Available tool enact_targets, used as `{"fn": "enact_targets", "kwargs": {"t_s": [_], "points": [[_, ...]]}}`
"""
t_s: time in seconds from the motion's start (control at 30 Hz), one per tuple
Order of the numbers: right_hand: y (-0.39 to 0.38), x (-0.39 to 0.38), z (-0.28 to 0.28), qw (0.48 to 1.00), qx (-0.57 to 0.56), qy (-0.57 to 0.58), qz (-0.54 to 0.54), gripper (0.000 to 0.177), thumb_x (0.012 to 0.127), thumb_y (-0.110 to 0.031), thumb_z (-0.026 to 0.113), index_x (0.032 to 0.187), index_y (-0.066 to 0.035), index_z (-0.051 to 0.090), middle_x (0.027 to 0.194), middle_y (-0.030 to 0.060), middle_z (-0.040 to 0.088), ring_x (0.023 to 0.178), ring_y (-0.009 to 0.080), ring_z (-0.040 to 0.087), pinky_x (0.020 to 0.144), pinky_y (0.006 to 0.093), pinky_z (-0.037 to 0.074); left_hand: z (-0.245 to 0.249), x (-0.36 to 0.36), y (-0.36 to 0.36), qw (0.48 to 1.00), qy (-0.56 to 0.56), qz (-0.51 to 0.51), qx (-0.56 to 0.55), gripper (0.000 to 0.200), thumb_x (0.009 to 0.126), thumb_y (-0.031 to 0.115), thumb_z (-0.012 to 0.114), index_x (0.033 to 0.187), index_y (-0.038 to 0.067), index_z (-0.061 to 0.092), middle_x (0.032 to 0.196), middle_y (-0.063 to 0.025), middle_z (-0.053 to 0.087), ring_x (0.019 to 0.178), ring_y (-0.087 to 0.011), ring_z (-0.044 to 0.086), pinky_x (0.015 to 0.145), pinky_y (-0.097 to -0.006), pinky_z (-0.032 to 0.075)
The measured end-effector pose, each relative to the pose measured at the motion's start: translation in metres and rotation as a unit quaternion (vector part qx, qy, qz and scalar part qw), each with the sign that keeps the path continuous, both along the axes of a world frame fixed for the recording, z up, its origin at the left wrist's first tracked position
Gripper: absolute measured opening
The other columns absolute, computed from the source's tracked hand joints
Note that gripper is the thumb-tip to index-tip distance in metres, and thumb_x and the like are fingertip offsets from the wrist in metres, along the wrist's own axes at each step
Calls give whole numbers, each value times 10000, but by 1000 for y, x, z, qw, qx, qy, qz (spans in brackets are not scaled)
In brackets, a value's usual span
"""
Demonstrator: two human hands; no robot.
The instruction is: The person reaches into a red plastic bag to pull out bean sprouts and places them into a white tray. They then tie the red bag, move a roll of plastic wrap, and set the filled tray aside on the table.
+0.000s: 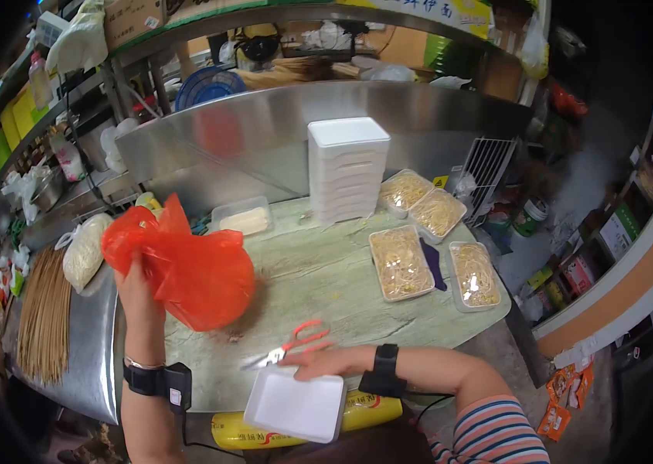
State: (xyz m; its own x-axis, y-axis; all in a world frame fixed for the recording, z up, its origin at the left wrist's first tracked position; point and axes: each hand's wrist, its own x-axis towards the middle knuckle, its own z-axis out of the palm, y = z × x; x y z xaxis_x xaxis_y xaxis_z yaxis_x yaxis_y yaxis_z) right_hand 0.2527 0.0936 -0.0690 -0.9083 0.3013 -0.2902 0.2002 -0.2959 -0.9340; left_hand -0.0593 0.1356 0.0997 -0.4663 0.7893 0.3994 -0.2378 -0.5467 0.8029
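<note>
My left hand [135, 288] is closed around the upper part of a red plastic bag [207, 274], which bulges to the right over the table. My right hand [315, 362] grips the far rim of a shallow white foam tray [295, 404] near the table's front edge. Just beyond those fingers lie scissors [299, 340] with red handles, their blades pointing left. Beneath the tray, a yellow roll of cling film [373, 411] runs along the front edge. What the bag contains is hidden.
A tall stack of white foam trays [348, 174] stands at the back. Wrapped packs of bean sprouts [401, 263] lie to the right. A clear tub [243, 218] sits at the back left, near a bundle of thin brown sticks [44, 317]. A wire rack [489, 174] stands back right.
</note>
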Motion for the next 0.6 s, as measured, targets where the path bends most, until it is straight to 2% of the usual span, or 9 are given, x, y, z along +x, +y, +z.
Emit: {"fn": "enact_targets", "kwargs": {"t_s": [0.1, 0.17, 0.2, 0.3, 0.37, 0.47, 0.5, 0.53, 0.6], "points": [[23, 2, 28, 990, 113, -52, -67, 683, 908, -144, 533, 1514, -20, 243, 1098, 73, 622, 1021, 143, 610, 871, 282, 495, 4, -23, -14, 1000, -7, 6, -9, 309, 1000, 157, 544, 1281, 33, 521, 1223, -76, 610, 1079, -196, 614, 924, -338, 498], [48, 20, 2, 982, 27, 26, -185, 706, 886, -103, 552, 1513, -25, 235, 1059, 80, 643, 887, 124, 644, 744, 275, 527, 5, -31, -19, 1000, -9, 16, -10, 315, 999, 165, 548, 1284, 34, 520, 1227, -76, 609, 1079, -196, 615, 918, -337, 500], [46, 24, 25, 977, 13, 45, -210, 691, 887, -91, 549, 1510, -35, 256, 1022, 77, 648, 860, 114, 645, 738, 257, 522, -1, -32, -21, 999, 17, 31, -11, 324, 998, 180, 556, 1283, 32, 520, 1228, -77, 608, 1077, -191, 614, 916, -330, 498], [39, 41, 14, 969, 26, 57, -241, 639, 882, -97, 551, 1475, -24, 327, 971, 77, 657, 824, 109, 637, 707, 280, 519, -18, -39, -28, 995, 81, 57, -20, 341, 995, 202, 568, 1284, 27, 519, 1229, -78, 606, 1081, -180, 606, 917, -322, 490], [24, 50, 16, 919, 257, -101, -280, 571, 886, -106, 555, 1426, -9, 397, 890, 79, 650, 765, 143, 632, 670, 313, 507, -30, -40, -36, 990, 118, 73, -29, 349, 994, 210, 572, 1284, 24, 517, 1228, -78, 605, 1087, -174, 599, 921, -320, 485], [5, 53, 31, 887, 303, -147, -318, 545, 897, -135, 580, 1401, -6, 417, 898, 80, 616, 818, 157, 627, 722, 288, 502, -40, -18, -48, 991, 83, 103, -28, 362, 992, 218, 577, 1285, 15, 513, 1225, -82, 603, 1100, -176, 588, 935, -329, 474], [2, 54, 38, 861, 361, -200, -297, 473, 891, -183, 610, 1317, -4, 507, 876, 117, 605, 792, 219, 637, 699, 316, 509, -38, -11, -54, 989, 124, 74, -33, 379, 984, 226, 590, 1289, 17, 511, 1213, -75, 605, 1099, -179, 586, 940, -334, 471], [-1, 56, 39, 861, 365, -198, -293, 473, 891, -183, 610, 1317, -4, 507, 876, 117, 605, 792, 219, 637, 699, 316, 509, -36, -1, -59, 985, 165, 46, -36, 396, 976, 234, 603, 1294, 18, 509, 1200, -69, 606, 1099, -182, 584, 945, -339, 468], [-6, 60, 38, 771, 548, -224, -237, 397, 882, -223, 621, 1217, -12, 585, 890, 132, 609, 769, 268, 641, 666, 355, 514, -45, 29, -80, 975, 181, 2, -132, 428, 910, 203, 680, 1268, 25, 531, 1170, -68, 614, 1090, -171, 578, 951, -334, 462]]}}
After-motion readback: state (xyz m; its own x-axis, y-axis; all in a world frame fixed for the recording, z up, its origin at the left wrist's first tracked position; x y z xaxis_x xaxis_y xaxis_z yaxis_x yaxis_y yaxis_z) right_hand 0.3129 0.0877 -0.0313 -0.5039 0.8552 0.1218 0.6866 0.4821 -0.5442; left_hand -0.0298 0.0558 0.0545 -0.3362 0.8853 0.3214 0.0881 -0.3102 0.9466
